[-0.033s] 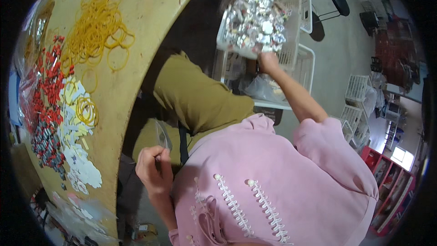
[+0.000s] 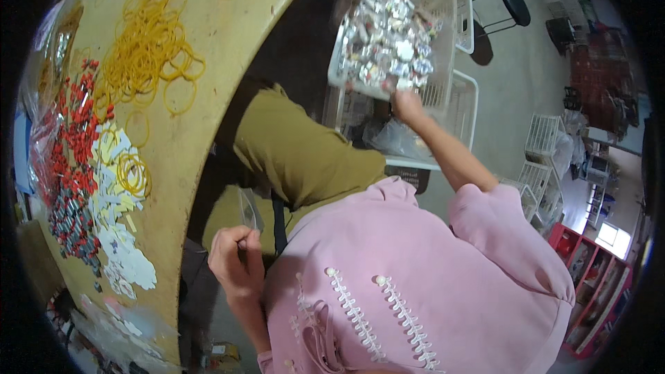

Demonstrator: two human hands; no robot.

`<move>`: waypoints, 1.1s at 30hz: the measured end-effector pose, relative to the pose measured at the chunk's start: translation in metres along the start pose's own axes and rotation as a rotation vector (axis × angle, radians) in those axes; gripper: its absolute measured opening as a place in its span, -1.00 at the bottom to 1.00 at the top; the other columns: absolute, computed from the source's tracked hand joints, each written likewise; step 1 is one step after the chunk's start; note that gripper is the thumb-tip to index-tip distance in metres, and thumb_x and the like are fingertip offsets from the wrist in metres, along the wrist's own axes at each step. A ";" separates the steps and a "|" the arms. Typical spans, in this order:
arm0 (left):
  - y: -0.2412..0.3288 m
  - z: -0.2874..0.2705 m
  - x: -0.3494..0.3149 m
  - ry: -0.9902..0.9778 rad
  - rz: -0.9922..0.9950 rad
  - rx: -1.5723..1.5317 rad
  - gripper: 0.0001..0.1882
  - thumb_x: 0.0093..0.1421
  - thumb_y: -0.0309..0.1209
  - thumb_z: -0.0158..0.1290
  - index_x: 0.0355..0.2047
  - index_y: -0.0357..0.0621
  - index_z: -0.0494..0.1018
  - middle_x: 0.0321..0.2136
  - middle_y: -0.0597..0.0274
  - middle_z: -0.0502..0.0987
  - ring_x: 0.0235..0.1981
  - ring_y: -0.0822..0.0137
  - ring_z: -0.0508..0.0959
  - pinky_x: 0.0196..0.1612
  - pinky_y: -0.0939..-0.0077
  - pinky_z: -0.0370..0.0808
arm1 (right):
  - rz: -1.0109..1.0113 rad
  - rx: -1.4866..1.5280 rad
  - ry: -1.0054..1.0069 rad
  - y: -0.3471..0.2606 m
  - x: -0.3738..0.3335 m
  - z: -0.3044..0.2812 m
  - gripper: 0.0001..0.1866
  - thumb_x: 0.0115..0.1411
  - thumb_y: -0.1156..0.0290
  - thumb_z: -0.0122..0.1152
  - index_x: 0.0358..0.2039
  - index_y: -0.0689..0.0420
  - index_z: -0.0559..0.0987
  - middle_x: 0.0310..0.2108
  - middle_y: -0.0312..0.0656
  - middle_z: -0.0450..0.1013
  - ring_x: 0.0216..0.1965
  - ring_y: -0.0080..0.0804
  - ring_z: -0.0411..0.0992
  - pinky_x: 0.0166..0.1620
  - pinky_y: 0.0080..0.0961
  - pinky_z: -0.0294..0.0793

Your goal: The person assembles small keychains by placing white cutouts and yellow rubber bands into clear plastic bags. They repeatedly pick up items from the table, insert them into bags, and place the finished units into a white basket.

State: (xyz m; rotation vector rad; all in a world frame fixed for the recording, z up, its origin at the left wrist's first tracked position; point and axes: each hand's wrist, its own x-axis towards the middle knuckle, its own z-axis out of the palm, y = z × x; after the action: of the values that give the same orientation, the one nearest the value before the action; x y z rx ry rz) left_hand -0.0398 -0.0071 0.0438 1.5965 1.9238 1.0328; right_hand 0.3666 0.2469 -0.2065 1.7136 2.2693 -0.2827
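My left hand point(image 2: 236, 257) is in front of my lap, thumb and forefinger pinched together on a small clear plastic bag point(image 2: 248, 209) that stands up from them. To the right of the table, my right hand point(image 2: 407, 105) reaches the near edge of a white basket point(image 2: 364, 88) and seems closed on its rim, though blur hides the fingertips. Many silver, shiny wrapped pieces point(image 2: 398, 45) fill that basket. Under it stands another white basket point(image 2: 465, 114) with a crumpled clear bag point(image 2: 391, 137) inside.
A yellowish table point(image 2: 218, 55) at left carries yellow rubber bands point(image 2: 149, 48), red-and-grey small pieces point(image 2: 75, 145) and pale paper slips point(image 2: 125, 246). Clear plastic bags point(image 2: 131, 322) lie at its near end. A black stool point(image 2: 512, 1) and a red shelf rack point(image 2: 599, 284) stand right.
My right hand and the basket of silver pieces have shifted very slightly toward me. My left hand still pinches the bag in about the same place.
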 end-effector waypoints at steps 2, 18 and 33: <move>0.003 0.001 0.002 -0.003 -0.002 0.007 -0.87 0.15 -0.60 0.15 -0.38 -0.20 0.40 -0.55 0.18 0.42 -0.58 0.19 0.38 -0.48 0.37 0.32 | -0.006 -0.035 -0.032 -0.020 -0.036 0.005 -0.79 0.26 0.40 0.03 -0.17 0.07 0.61 -0.49 0.08 0.54 -0.44 0.03 0.56 -0.40 -0.03 0.52; 0.002 -0.010 -0.003 -0.038 -0.024 0.030 -0.88 0.13 -0.59 0.15 -0.43 -0.23 0.40 -0.56 0.15 0.41 -0.57 0.16 0.40 -0.48 0.35 0.34 | -0.107 0.125 -0.141 -0.014 -0.173 0.035 -0.76 0.06 0.27 0.21 -0.24 0.01 0.57 -0.48 -0.02 0.55 -0.40 -0.02 0.57 -0.36 -0.11 0.52; 0.005 -0.005 -0.003 -0.071 -0.036 0.083 -0.88 0.12 -0.56 0.19 -0.45 -0.22 0.43 -0.56 0.16 0.43 -0.56 0.21 0.42 -0.46 0.39 0.36 | -0.118 0.153 -0.302 0.048 -0.212 0.040 -0.70 0.05 0.43 0.19 -0.15 0.03 0.58 -0.36 0.02 0.56 -0.28 0.01 0.56 -0.21 -0.13 0.54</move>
State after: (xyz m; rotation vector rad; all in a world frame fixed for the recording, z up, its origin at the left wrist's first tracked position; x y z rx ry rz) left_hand -0.0393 -0.0113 0.0505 1.6145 1.9641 0.8801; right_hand 0.4710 0.0555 -0.1714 1.4875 2.1723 -0.7062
